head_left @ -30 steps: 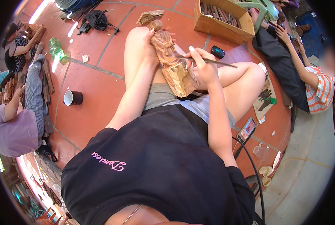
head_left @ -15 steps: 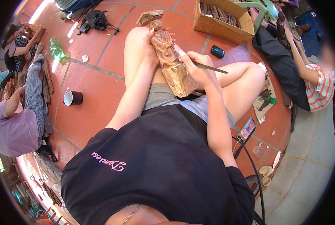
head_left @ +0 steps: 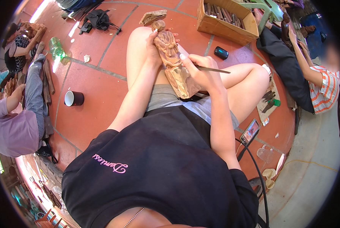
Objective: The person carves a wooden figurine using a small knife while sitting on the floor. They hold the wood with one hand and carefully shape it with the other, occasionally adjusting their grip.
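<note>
A carved wooden figurine [head_left: 169, 48], light brown with darker grain, lies tilted across my lap, its round head away from me and its blocky base near my shorts. My left hand [head_left: 152, 49] is wrapped around its upper part, with fingertips showing on the far side. Over the lower half, my right hand [head_left: 203, 72] is closed on a slim dark carving tool [head_left: 214, 70], whose handle end sticks out to the right. The tool's working end is hidden behind my fingers, so I cannot tell whether it touches the wood.
A rough wood piece [head_left: 153, 16] lies beyond the figurine's head. On the tiled floor are a dark mug [head_left: 74, 98], a green bottle [head_left: 56, 48], a small black device [head_left: 221, 53] and a phone [head_left: 250, 131]. A cardboard box [head_left: 227, 30] holds several tools. People sit at both sides.
My right hand has shifted slightly, and the tool's working end, visible past my thumb before, is now hidden. My left hand and the figurine have barely moved.
</note>
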`<state>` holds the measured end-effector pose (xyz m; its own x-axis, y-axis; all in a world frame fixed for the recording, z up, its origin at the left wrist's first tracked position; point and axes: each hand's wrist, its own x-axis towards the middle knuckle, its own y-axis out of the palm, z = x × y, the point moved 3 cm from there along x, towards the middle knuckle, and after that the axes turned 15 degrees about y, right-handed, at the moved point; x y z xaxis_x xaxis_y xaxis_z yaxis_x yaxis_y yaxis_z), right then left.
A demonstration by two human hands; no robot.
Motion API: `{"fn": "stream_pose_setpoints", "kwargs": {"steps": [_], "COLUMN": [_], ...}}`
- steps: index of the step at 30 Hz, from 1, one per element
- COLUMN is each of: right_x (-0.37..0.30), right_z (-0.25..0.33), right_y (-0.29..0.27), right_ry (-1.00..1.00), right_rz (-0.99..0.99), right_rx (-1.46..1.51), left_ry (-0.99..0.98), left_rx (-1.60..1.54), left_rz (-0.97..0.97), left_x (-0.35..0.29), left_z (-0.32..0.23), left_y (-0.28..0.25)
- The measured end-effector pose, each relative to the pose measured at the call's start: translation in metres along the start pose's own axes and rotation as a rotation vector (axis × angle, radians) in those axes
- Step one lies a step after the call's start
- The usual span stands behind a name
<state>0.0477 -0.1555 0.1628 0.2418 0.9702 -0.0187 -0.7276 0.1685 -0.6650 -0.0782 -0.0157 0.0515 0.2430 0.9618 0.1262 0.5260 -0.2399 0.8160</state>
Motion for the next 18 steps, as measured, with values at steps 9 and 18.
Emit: {"fn": "stream_pose_setpoints", "kwargs": {"steps": [9,18], "right_x": [-0.001,0.001], "right_z": [-0.008,-0.012], "right_y": [-0.001,0.003], "right_ry": [0.047,0.013], "right_rz": [-0.003,0.003], "right_rx": [0.061,0.066], "left_ry": [-0.009,0.000], "left_rx": [0.018,0.041], "left_rz": [0.005,0.009], "left_x": [0.002,0.001], "left_z": [0.001,0.001], "left_y": [-0.003,-0.002]}}
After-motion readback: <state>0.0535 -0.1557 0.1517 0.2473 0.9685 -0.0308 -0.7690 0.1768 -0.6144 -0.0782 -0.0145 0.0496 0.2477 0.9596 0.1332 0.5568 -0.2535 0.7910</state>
